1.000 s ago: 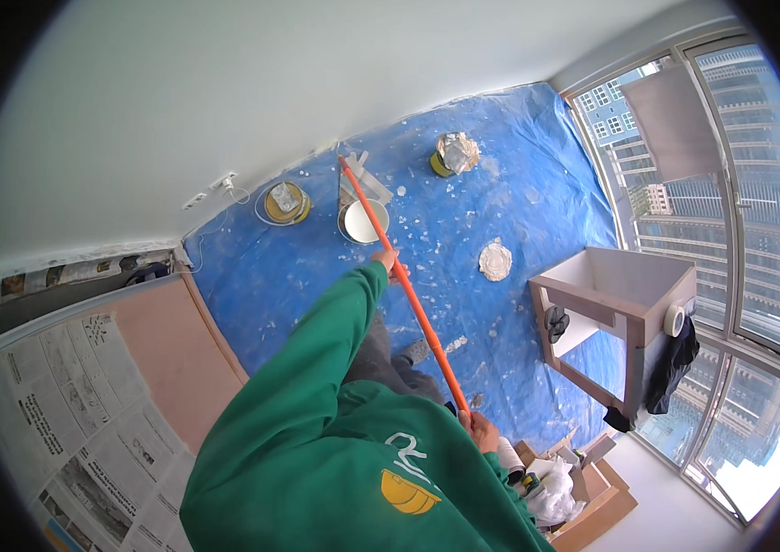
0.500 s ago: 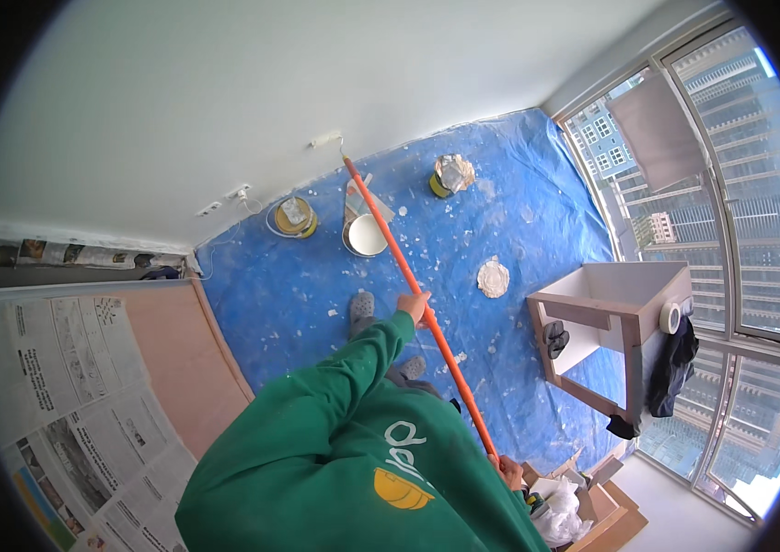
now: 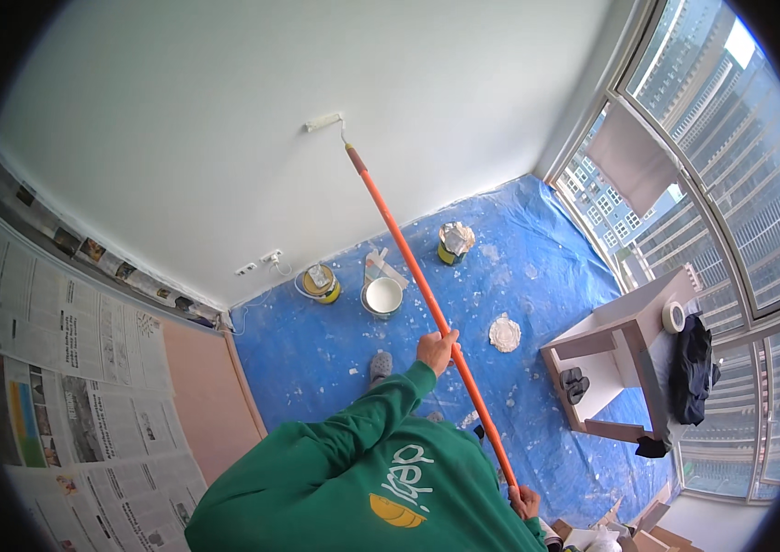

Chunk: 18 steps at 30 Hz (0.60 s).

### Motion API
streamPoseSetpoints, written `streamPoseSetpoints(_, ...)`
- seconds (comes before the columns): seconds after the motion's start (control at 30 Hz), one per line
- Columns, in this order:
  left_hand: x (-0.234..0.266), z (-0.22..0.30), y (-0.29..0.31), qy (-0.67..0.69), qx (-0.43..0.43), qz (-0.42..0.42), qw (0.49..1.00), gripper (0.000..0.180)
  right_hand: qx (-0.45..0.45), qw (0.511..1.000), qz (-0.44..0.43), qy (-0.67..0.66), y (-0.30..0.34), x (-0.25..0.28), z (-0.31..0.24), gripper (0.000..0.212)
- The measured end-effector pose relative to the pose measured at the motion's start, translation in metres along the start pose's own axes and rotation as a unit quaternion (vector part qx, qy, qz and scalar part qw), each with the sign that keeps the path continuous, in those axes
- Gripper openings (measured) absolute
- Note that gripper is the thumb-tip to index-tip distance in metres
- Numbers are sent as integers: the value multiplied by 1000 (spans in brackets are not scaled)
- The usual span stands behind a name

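A long orange pole (image 3: 404, 247) runs from low right up toward the wall, with a white paint roller (image 3: 323, 121) at its far end. The roller lies against the pale wall (image 3: 224, 156), well above the floor. Around the middle of the pole my left hand (image 3: 439, 351) is closed. My right hand (image 3: 525, 502) grips its lower end, near my right side. On the floor beyond my left hand stands a bucket of white paint (image 3: 383, 295). Beside it are a paint can with a yellow label (image 3: 320, 283) and another can covered in foil (image 3: 455, 243).
Blue plastic sheeting (image 3: 509, 267) covers the floor. A wooden unit (image 3: 611, 359) stands right, with tape (image 3: 673, 317) and dark cloth (image 3: 693, 368) on it. Newspaper (image 3: 95, 368) covers a surface at left. Sockets (image 3: 270, 257) sit low on the wall; windows (image 3: 712, 166) line the right.
The roller has gone up the wall from near the floor edge. Both hands keep hold of the pole, and the view has tilted up toward the wall.
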<state>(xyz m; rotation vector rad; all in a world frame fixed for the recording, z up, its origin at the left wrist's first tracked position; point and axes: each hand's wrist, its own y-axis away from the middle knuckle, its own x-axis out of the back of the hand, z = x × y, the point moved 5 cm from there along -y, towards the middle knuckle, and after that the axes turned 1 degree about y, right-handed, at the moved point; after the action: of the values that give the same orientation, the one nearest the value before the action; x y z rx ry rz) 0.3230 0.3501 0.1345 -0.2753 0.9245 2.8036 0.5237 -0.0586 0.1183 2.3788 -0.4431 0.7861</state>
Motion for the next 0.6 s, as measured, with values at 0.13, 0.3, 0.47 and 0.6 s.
streamPoseSetpoints(0.13,-12,27,11,-44,-81,-4,996,38,-4,996,12,-92,-9,-15,10,47)
streamPoseSetpoints(0.3,-18,86,28,-62,-178,-3,982,39,33,980,13,-198,-29,-24,-18,43)
streamPoseSetpoints(0.47,-21,151,35,-93,-255,-9,962,39,288,945,138,-74,-46,-28,-73,34)
streamPoseSetpoints(0.6,-17,216,56,-95,-330,2,939,34,140,971,-16,-191,-68,-21,-130,33)
